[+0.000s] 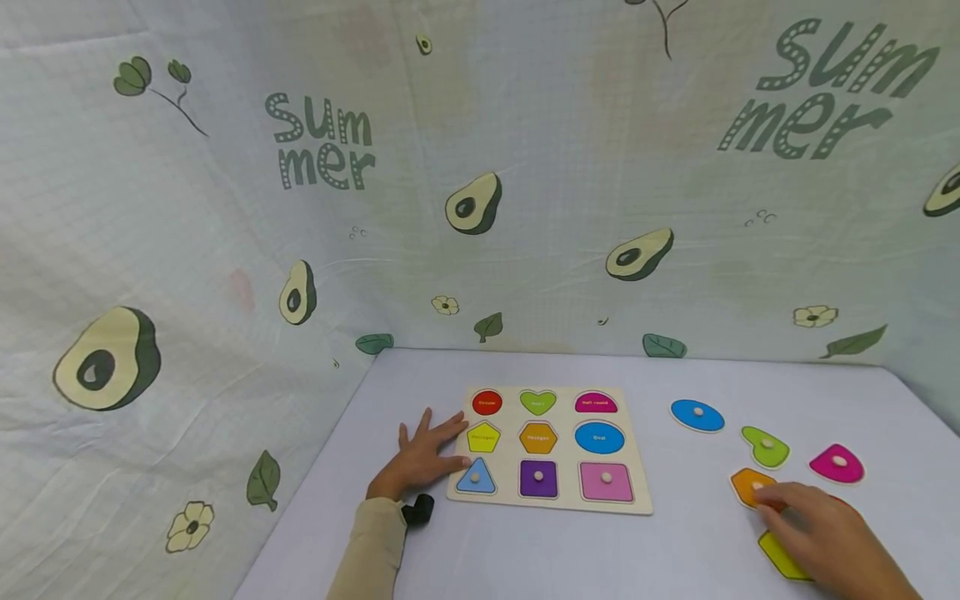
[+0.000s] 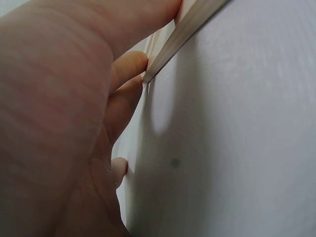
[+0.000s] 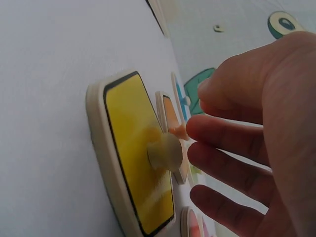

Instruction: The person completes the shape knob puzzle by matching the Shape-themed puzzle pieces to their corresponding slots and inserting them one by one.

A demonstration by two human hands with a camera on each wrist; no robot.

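A pale wooden puzzle board (image 1: 568,475) lies on the white table, with coloured shapes printed on it. Knobbed triangle (image 1: 483,482), square (image 1: 547,487) and rectangle (image 1: 618,492) pieces sit along its front row. My left hand (image 1: 420,457) is spread flat at the board's left edge, thumb and fingertips touching it. To the right, my right hand (image 1: 828,533) reaches over the loose pieces, fingertips right at the knob of an orange hexagon (image 1: 742,486). In the right wrist view its fingers are loosely bent; a yellow piece (image 3: 131,148) with a knob stands nearer the camera.
Loose on the right are a blue oval (image 1: 686,414), a green heart (image 1: 772,454) and a magenta half-round (image 1: 832,467). A red piece (image 1: 843,502) is mostly hidden behind my right hand. A printed cloth (image 1: 555,292) hangs along the table's back edge.
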